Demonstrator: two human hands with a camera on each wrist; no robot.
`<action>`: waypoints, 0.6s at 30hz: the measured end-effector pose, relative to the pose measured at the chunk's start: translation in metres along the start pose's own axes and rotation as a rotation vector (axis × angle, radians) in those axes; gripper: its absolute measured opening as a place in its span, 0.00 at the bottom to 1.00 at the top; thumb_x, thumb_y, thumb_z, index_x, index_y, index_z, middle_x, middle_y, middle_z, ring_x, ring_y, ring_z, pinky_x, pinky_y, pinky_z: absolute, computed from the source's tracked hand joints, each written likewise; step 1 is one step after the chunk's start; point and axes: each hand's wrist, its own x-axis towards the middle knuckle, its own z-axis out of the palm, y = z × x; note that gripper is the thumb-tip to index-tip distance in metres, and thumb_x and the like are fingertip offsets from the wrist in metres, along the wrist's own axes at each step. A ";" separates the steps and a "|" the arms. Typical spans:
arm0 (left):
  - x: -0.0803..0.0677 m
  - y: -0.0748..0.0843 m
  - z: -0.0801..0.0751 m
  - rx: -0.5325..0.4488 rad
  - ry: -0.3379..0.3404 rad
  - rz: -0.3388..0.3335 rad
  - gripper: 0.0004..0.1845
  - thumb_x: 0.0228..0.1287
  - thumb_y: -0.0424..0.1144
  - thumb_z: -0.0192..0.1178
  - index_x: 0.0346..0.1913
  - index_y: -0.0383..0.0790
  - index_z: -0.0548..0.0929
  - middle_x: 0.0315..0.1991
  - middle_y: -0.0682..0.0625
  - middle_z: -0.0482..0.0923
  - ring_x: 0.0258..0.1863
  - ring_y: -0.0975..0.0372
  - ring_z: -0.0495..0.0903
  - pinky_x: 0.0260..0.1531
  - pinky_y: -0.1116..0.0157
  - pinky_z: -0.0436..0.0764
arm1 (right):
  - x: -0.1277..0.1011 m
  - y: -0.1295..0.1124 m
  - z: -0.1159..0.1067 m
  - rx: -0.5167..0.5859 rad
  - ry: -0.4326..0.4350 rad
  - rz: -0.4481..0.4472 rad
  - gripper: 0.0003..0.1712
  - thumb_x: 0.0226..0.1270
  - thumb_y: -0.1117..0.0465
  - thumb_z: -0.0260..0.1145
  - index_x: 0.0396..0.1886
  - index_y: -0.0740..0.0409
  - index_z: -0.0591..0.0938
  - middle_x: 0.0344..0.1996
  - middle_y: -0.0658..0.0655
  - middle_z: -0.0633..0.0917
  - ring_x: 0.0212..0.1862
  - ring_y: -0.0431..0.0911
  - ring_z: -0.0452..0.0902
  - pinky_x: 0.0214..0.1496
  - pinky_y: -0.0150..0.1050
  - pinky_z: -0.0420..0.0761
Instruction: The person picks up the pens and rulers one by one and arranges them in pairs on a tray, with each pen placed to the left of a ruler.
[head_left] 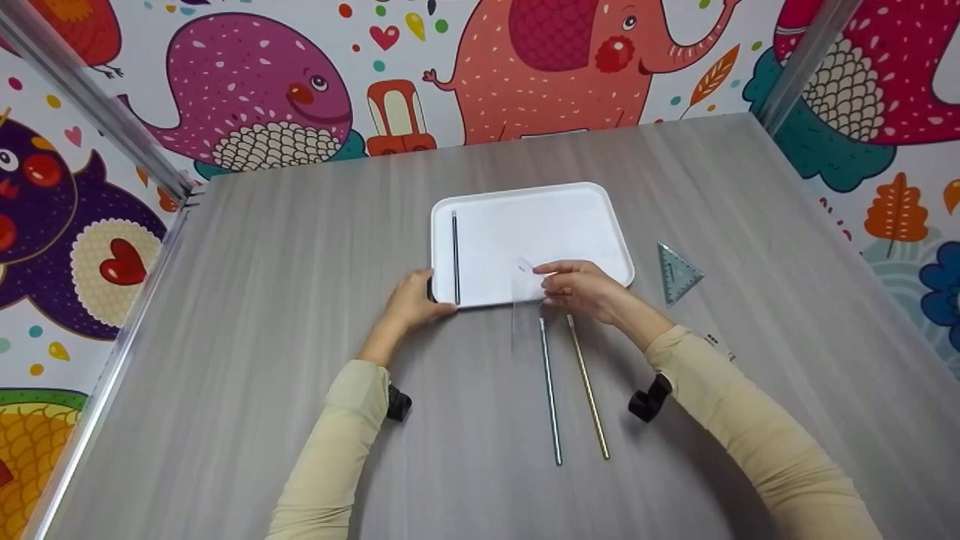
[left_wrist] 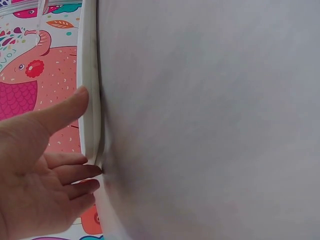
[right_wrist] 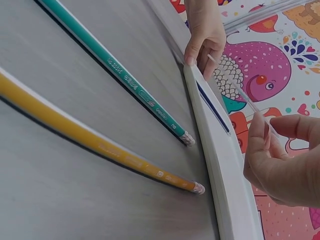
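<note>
Ruler (head_left: 526, 304): clear plastic, pinched at its far end between your right hand's (head_left: 581, 289) thumb and fingertips, lying across the near rim of the tray (head_left: 600, 225) with its near end over the table just left of the green pencil (head_left: 550, 390). Judged light, thin, slightly flexible and slick, hard to see against the white, so hold it by the long edges near one end rather than the flat face. Your left hand (head_left: 412, 300) rests with straight fingers against the tray's near left corner, beside the dark pencil (head_left: 454, 255); yellow pencil (head_left: 587, 386) and set square (head_left: 677, 270) lie to the right.
</note>
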 end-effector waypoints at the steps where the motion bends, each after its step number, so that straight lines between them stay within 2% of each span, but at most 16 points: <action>1: 0.000 0.000 0.000 0.002 0.000 -0.001 0.31 0.44 0.37 0.71 0.53 0.26 0.74 0.50 0.33 0.74 0.51 0.46 0.72 0.54 0.53 0.68 | 0.001 0.000 0.000 0.002 -0.001 0.000 0.25 0.62 0.73 0.53 0.60 0.75 0.64 0.25 0.50 0.76 0.28 0.39 0.74 0.36 0.30 0.78; 8: 0.000 0.001 0.001 0.000 -0.016 -0.021 0.32 0.45 0.38 0.70 0.54 0.27 0.73 0.51 0.34 0.74 0.52 0.47 0.71 0.55 0.54 0.67 | 0.008 -0.003 0.004 -0.030 -0.003 -0.006 0.25 0.61 0.74 0.52 0.59 0.74 0.66 0.25 0.51 0.77 0.28 0.38 0.74 0.37 0.30 0.78; 18: 0.000 0.001 0.001 0.000 -0.028 -0.035 0.32 0.46 0.38 0.70 0.55 0.29 0.72 0.52 0.35 0.73 0.53 0.47 0.71 0.56 0.54 0.66 | 0.019 -0.004 0.010 -0.045 0.050 0.008 0.25 0.60 0.74 0.54 0.59 0.72 0.68 0.26 0.52 0.76 0.27 0.39 0.73 0.35 0.30 0.78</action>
